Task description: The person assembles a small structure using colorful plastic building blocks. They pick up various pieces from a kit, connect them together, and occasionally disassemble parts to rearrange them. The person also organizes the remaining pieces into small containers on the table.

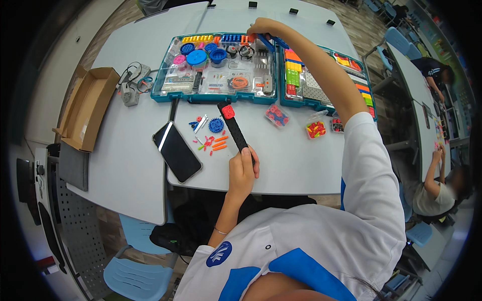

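Observation:
My left hand point(242, 171) is closed around the lower end of a long black beam point(238, 134), held tilted above the near part of the table. A red square block point(228, 111) sits on the beam's upper end. My right arm stretches over the parts case point(201, 97), and my right hand point(267, 29) is at its far right corner with the fingers curled down. Blue long pieces point(266, 43) show just below that hand; whether it grips them is hidden. Small pink and orange pegs point(219, 144) and a blue gear point(216, 125) lie left of the beam.
A phone point(177, 151) lies left of the pegs. A second parts case point(307, 83) stands at right, with small clear boxes point(277, 116) of pieces before it. At left are an open cardboard box point(89, 108) and grey cabled units point(130, 94). Other people sit far right.

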{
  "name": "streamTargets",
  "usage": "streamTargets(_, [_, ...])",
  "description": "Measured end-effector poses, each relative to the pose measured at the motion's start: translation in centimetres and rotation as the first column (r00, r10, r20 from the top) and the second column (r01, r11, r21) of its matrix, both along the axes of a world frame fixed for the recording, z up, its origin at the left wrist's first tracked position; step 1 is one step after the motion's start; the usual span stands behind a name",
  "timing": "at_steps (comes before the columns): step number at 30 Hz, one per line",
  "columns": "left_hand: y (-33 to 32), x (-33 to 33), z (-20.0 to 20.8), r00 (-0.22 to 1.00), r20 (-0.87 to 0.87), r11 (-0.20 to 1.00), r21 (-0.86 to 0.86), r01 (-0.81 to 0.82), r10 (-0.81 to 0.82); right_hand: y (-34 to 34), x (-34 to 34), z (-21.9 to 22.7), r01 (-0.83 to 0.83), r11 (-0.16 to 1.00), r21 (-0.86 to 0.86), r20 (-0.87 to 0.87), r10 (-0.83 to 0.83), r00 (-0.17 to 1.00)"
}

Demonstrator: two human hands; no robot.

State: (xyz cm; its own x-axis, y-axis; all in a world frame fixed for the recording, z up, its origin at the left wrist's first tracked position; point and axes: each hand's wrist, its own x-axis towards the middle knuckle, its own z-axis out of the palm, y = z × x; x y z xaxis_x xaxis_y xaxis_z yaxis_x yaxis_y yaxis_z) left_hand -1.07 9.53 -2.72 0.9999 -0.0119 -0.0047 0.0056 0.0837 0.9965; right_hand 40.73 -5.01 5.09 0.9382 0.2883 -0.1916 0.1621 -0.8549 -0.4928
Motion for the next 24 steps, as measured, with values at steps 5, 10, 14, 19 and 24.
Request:
streamTargets(5, [-0.1,0.1,0.0,0.999,-0.018,0.999,-0.008,0.051,-0.051,-0.2,4.1,-2.6,0.034,0.969,-0.244,-0.091,-0.058,0.994])
streamTargets(10, [0.1,0.1,0.1,0.997,-0.012,0.997,0.002,0.082,-0.082,0.0,5.3,-2.2,-0.053,0.935,-0.350,-0.181,-0.012,0.983])
streamTargets(14, [0.3,0.1,0.3,0.997,-0.008,0.997,0.009,0.081,-0.081,1.1,5.1,-2.2,-0.020,0.802,-0.597,-0.078,-0.033,0.996])
streamTargets(19, [0.2,0.1,0.4,0.996,-0.012,0.996,0.016,0.087,-0.087,-1.8,7.0,-3.7,0.116,0.914,-0.388,0.188,-0.044,0.981])
streamTargets(24, [-0.4,0.5,0.3,0.989,0.062,0.991,0.021,0.135,-0.136,-7.5,6.8,-2.3,-0.011,0.965,-0.262,0.289,0.090,0.953])
